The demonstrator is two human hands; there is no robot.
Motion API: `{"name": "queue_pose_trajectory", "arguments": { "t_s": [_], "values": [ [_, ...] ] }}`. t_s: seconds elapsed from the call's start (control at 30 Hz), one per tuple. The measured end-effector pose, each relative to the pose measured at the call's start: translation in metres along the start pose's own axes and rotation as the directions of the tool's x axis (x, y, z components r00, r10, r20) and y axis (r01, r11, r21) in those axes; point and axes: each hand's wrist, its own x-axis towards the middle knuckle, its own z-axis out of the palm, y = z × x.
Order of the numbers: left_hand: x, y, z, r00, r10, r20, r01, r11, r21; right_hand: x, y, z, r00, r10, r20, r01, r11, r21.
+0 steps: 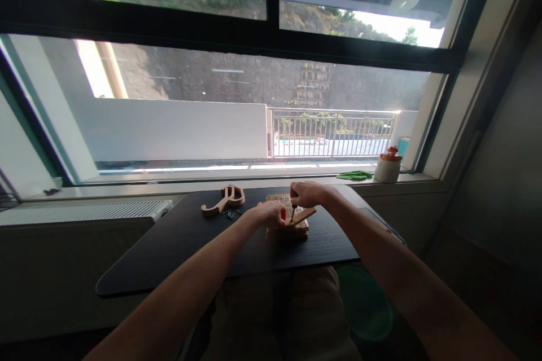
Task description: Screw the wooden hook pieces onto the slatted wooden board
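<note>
My right hand [305,194] is closed around the handle of a screwdriver [293,213], whose thin shaft points down. Its tip meets a light wooden piece [305,215] lying tilted over a stack of corrugated cardboard [300,232]. With its fingers pinched, my left hand [273,214] grips the near-left end of that wooden piece. Left of the hands lie several small dark screws [231,214] on the table, beside curved wooden parts [224,201]. Whether a screw sits under the screwdriver tip is too small to tell.
A dark table [178,248] stands before a large window. On the sill are a green cloth [354,175] and a white jar with an orange-brown top [388,166]. A radiator [93,212] is at the left, and a green round object [366,304] is below the table.
</note>
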Motion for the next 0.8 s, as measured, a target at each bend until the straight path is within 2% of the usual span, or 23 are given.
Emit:
{"name": "queue_pose_trajectory", "arguments": {
  "t_s": [0.4,0.6,0.8],
  "values": [
    [0.0018,-0.001,0.0014,1.0,-0.002,-0.002,0.002,1.0,0.017,0.0046,0.0027,-0.0005,0.996,0.072,0.06,-0.073,0.997,0.004],
    [-0.0016,0.0012,-0.0021,1.0,0.006,0.007,-0.006,1.0,0.018,0.0043,0.0004,-0.0017,0.987,0.156,-0.032,-0.157,0.987,-0.043],
    [-0.0004,0.0007,-0.0023,1.0,0.002,0.006,-0.003,1.0,0.008,-0.0018,-0.0001,-0.0059,0.99,0.112,0.086,-0.116,0.993,0.037]
  ]
}}
